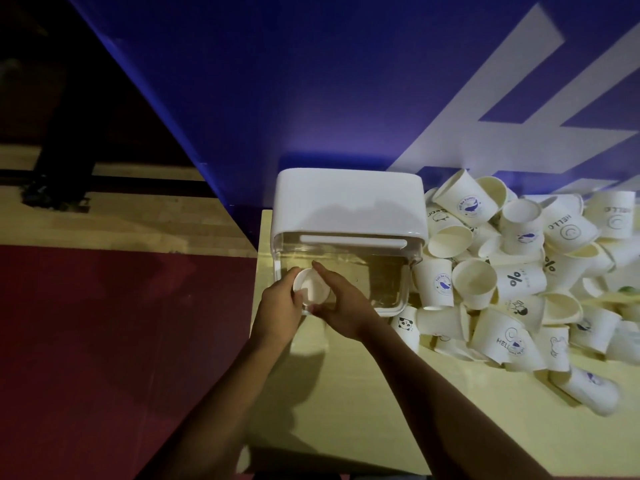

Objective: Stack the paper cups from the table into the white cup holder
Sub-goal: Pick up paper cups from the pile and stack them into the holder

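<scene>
Paper cup (311,289): held between both hands, just in front of the near left corner of the holder, with one round end turned to the camera; I cannot tell if it is the mouth or the bottom
Left hand (278,308): fingers curled round the left side of the cup
Right hand (346,306): fingers close together and almost straight along the right side of the cup, thumb under it, so the cup sits between thumb and fingers
White cup holder (349,202): stands on the table (346,393) against the wall, white cap on top and clear body below; I can make out no stack inside
Step in hand: I judge the cup is being brought to the holder, and it is not yet inside
Next move: it calls for turning the cup to match the opening and sliding it in straight, so later cups can nest in it
Pile of cups (519,271): many loose cups lie in a heap to the right, touching the holder's side; nearly all the work remains
Blue wall (277,98): behind the holder and the heap
</scene>
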`<act>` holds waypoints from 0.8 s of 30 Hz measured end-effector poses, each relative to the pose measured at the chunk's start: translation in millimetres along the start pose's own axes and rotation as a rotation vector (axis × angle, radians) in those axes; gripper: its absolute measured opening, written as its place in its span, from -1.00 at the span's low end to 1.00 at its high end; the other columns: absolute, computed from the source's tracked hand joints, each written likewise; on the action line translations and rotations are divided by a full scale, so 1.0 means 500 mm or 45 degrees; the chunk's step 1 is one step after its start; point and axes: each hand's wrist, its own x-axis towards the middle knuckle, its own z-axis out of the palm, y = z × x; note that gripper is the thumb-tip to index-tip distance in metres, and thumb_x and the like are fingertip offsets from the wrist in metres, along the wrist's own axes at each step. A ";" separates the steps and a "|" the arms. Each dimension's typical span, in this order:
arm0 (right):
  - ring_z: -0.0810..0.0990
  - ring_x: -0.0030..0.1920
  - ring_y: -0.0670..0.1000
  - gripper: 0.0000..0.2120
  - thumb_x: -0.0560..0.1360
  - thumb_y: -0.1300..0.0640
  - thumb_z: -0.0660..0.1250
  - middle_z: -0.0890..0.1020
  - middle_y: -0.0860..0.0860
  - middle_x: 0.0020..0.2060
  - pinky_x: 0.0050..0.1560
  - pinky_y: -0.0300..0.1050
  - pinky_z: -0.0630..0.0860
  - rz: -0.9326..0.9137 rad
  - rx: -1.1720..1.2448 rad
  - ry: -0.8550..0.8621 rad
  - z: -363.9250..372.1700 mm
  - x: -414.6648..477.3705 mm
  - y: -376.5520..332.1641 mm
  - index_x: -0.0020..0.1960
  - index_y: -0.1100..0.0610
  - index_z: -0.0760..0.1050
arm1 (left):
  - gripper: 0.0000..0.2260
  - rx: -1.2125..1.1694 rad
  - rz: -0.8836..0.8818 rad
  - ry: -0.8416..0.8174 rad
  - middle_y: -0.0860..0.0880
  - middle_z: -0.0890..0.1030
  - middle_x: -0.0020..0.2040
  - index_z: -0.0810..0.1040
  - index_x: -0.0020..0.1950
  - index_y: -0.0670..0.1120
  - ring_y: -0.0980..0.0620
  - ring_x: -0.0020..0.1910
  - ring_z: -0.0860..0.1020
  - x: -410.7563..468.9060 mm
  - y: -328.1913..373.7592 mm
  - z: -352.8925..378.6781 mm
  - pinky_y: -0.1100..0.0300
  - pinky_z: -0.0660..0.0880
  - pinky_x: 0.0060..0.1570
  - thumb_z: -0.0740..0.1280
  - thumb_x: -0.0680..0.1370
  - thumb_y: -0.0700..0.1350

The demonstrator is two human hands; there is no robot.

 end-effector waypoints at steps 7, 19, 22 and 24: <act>0.32 0.50 -0.16 -0.31 0.50 -0.29 0.41 0.42 -0.13 0.50 0.48 -0.18 0.32 -0.011 0.074 0.289 -0.049 -0.148 0.022 0.54 -0.05 0.36 | -0.66 0.057 0.121 0.285 -0.10 0.62 0.23 0.52 0.38 -0.11 -0.08 0.12 0.61 -0.106 0.103 0.002 0.21 0.45 0.04 0.37 0.60 -0.20; 0.64 0.10 -0.20 -0.69 0.51 -0.12 0.47 0.69 -0.19 0.05 0.16 -0.27 0.54 0.169 0.323 0.558 -0.296 -0.424 0.216 0.23 -0.09 0.62 | -0.46 0.161 0.529 -0.014 -0.02 0.47 0.41 0.36 0.49 0.00 -0.01 0.32 0.49 -0.061 0.522 0.248 0.19 0.47 0.06 0.43 0.56 0.05; 0.65 0.08 -0.18 -0.75 0.52 -0.07 0.48 0.69 -0.19 0.05 0.13 -0.30 0.53 0.183 0.350 0.588 -0.354 -0.466 0.263 0.19 -0.13 0.62 | -0.34 0.588 0.786 0.050 -0.03 0.42 0.47 0.34 0.50 0.00 -0.07 0.36 0.43 0.023 0.617 0.307 0.05 0.45 0.25 0.51 0.46 0.03; 0.66 0.06 -0.17 -0.78 0.53 -0.01 0.49 0.70 -0.19 0.02 0.11 -0.34 0.52 0.180 0.361 0.599 -0.388 -0.485 0.291 0.16 -0.12 0.62 | -0.33 0.992 0.946 0.012 -0.03 0.39 0.49 0.33 0.51 0.02 -0.09 0.38 0.39 0.075 0.665 0.336 0.02 0.36 0.33 0.49 0.44 -0.02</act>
